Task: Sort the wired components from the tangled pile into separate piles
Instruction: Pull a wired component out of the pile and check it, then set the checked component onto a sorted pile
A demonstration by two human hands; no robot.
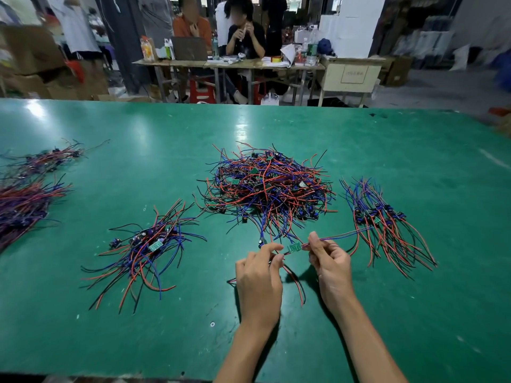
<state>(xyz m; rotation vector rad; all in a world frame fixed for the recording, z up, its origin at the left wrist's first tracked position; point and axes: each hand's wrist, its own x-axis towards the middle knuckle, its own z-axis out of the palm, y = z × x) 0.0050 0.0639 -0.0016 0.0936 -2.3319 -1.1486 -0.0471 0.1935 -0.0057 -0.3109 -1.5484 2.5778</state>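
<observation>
Both hands hold one wired component just above the green table (138, 341): the left hand (258, 277) pinches the red and black leads on one side of the small green circuit board (294, 247), and the right hand (331, 268) pinches the blue and red leads on the other, so the board sits between the two sets of fingertips. Beyond the fingers lies the tangled pile (269, 186); the right-hand sorted pile (384, 222) lies just past the right fingers. I would keep the leads taut, check they are free, then lay the board parallel with its matching pile.
</observation>
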